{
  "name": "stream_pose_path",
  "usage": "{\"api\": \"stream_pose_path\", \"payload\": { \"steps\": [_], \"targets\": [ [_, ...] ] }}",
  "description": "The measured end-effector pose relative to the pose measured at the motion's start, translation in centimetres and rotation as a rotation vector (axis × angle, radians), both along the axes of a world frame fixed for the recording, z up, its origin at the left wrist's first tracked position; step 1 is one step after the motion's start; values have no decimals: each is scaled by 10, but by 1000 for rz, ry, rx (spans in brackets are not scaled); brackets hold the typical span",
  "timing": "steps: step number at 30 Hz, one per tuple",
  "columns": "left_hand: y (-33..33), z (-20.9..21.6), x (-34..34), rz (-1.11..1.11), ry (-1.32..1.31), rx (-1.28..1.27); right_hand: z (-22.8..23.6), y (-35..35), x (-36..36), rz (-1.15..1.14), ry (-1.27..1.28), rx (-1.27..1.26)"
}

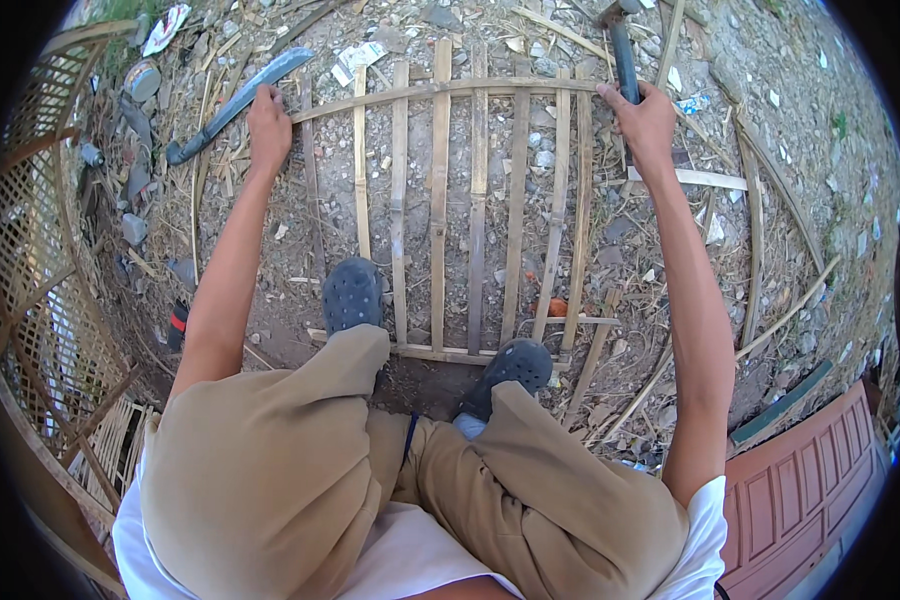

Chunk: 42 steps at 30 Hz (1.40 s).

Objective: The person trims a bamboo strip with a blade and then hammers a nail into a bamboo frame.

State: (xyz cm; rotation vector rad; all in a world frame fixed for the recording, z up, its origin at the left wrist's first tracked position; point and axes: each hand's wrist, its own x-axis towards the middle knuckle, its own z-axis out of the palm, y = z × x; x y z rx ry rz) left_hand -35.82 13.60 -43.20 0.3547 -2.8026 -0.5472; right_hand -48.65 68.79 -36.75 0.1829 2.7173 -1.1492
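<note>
Bamboo slat frame point(439, 190) spans the head view's upper centre. Left hand point(269, 130) grips its top rail point(410, 93) beside a machete point(240, 100); right hand point(645, 122) clasps the other end, perhaps holding the hammer point(623, 50) too.

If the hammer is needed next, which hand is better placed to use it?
Likely the right hand: it is at the handle of the hammer, whereas the left hand is across the slatted frame, beside the long blade.
</note>
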Motion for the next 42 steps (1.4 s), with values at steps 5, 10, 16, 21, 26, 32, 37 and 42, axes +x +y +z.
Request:
{"api": "stream_pose_path", "payload": {
  "steps": [5, 10, 16, 21, 26, 32, 37, 42],
  "targets": [
    [-4, -1, -4, -21, -16, -6, -1, -5, -3, -34, -37, 38],
    [1, 0, -5, -20, -12, -14, -7, -7, -9, -39, -42, 149],
    [-2, -8, -1, 3, 35, 5, -24, 3, -22, -62, -96, -12],
    [2, -7, -4, 8, 86, 15, -30, 2, -25, -18, -19, 144],
    [9, -4, -4, 65, 87, 17, -17, -2, -20, -36, -53, 84],
    [8, -9, -5, 111, 60, 9, -25, 3, -28, -13, -68, 195],
    [1, -10, -6, 60, 63, -27, -25, 3, -40, 18, -102, 310],
    [10, 15, -12, -76, -13, -291, -18, -6, -32, -22, -78, 305]
  ]
}}
